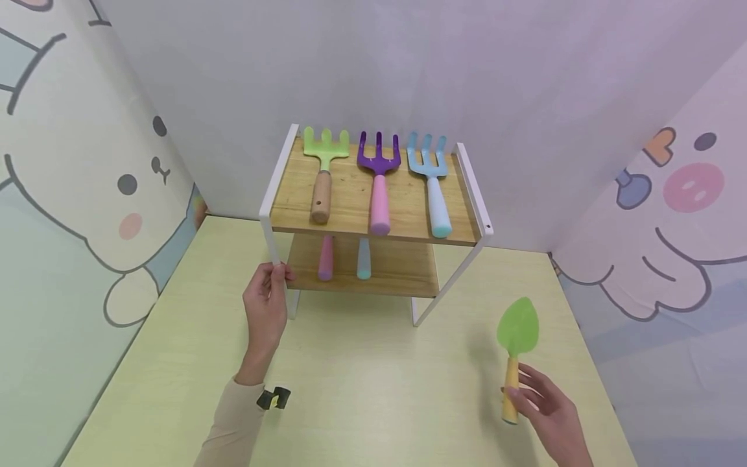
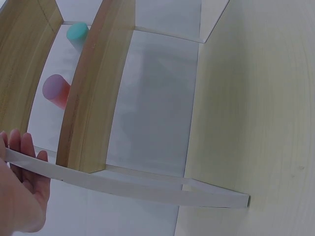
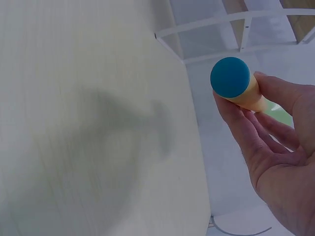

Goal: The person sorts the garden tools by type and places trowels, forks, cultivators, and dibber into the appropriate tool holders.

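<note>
My left hand point(image 1: 266, 312) grips the white left front post point(image 1: 271, 241) of a two-tier wooden rack point(image 1: 351, 211). In the left wrist view, the fingers point(image 2: 27, 142) lie around that post, beside the lower shelf. My right hand point(image 1: 551, 412) pinches the yellow handle of a hand trowel point(image 1: 519, 327) with a green blade, which points away from me. The trowel is held in the air to the right of the rack. Seen from the right wrist, the blue end cap of the trowel handle point(image 3: 230, 77) faces the camera, and the blade is mostly hidden.
The top shelf holds a green hand fork point(image 1: 323, 175), a purple-and-pink one point(image 1: 379, 188) and a blue one point(image 1: 434, 188). On the lower shelf, a pink handle point(image 1: 325, 259) and a light blue handle point(image 1: 364, 259) show; their heads are hidden. A pale table point(image 1: 362, 383) lies beneath, with printed curtains around.
</note>
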`<state>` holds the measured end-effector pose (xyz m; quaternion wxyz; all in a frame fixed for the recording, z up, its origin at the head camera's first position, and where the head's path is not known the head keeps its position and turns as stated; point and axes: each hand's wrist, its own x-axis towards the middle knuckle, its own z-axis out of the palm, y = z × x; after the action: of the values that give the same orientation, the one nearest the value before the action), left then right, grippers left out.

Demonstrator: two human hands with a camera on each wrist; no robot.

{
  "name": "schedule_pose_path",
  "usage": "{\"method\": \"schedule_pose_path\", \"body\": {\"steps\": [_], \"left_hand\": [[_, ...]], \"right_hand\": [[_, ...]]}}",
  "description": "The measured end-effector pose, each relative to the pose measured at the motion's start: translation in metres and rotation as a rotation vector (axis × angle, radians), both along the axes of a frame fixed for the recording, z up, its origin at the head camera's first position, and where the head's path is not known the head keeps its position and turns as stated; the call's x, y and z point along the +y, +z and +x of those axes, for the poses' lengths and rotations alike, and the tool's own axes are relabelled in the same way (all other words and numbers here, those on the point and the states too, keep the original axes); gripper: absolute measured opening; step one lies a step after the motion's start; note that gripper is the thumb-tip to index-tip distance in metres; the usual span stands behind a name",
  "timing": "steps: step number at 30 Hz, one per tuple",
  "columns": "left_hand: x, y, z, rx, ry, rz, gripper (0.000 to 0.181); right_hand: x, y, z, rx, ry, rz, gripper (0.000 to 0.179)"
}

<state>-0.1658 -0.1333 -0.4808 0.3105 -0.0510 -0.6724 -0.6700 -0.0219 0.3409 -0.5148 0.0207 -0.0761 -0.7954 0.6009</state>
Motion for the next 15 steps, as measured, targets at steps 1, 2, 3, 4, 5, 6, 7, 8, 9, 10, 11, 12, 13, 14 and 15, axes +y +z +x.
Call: {"method": "schedule_pose_path", "body": {"steps": [1, 2, 3, 4, 5, 6, 7, 8, 9, 10, 11, 12, 13, 14, 15], "left_hand": [[0.0, 0.0, 0.0, 0.002, -0.001, 0.0, 0.024], [0.0, 0.0, 0.0, 0.004, 0.0, 0.0, 0.024], [0.0, 0.0, 0.0, 0.005, 0.001, 0.0, 0.024], [0.0, 0.0, 0.0, 0.006, 0.002, 0.0, 0.024], [0.0, 0.0, 0.0, 0.006, 0.002, 0.001, 0.024], [0.0, 0.0, 0.0, 0.007, 0.002, 0.003, 0.024], [0.0, 0.0, 0.0, 0.007, 0.002, 0.004, 0.024], [0.0, 0.0, 0.0, 0.005, 0.003, 0.005, 0.024], [0.0, 0.0, 0.0, 0.004, 0.002, 0.006, 0.024], [0.0, 0.0, 0.0, 0.004, 0.001, 0.007, 0.023], [0.0, 0.0, 0.0, 0.003, 0.0, 0.007, 0.024], [0.0, 0.0, 0.0, 0.003, -0.001, 0.007, 0.024], [0.0, 0.0, 0.0, 0.002, -0.002, 0.006, 0.024], [0.0, 0.0, 0.0, 0.002, -0.001, 0.005, 0.023], [0.0, 0.0, 0.0, 0.003, -0.001, 0.005, 0.023]], "right_hand": [[-0.001, 0.001, 0.0, 0.009, 0.008, 0.001, 0.052], [-0.003, 0.002, 0.0, 0.017, 0.015, 0.009, 0.052], [-0.004, 0.003, 0.0, 0.023, 0.021, 0.016, 0.052], [-0.006, 0.004, 0.0, 0.027, 0.026, 0.027, 0.053], [-0.007, 0.004, 0.0, 0.03, 0.028, 0.037, 0.053], [-0.009, 0.005, 0.0, 0.032, 0.029, 0.049, 0.053], [-0.011, 0.006, 0.0, 0.034, 0.027, 0.058, 0.053], [-0.012, 0.007, 0.0, 0.036, 0.025, 0.068, 0.053], [-0.014, 0.008, -0.001, 0.04, 0.025, 0.076, 0.053], [-0.016, 0.009, -0.001, 0.046, 0.024, 0.085, 0.053], [-0.018, 0.01, -0.001, 0.054, 0.024, 0.089, 0.053], [-0.02, 0.011, -0.001, 0.067, 0.026, 0.097, 0.053], [-0.022, 0.011, -0.002, 0.079, 0.03, 0.102, 0.053], [-0.024, 0.012, -0.002, 0.092, 0.037, 0.103, 0.054], [-0.026, 0.013, -0.002, 0.103, 0.043, 0.109, 0.054]]}}
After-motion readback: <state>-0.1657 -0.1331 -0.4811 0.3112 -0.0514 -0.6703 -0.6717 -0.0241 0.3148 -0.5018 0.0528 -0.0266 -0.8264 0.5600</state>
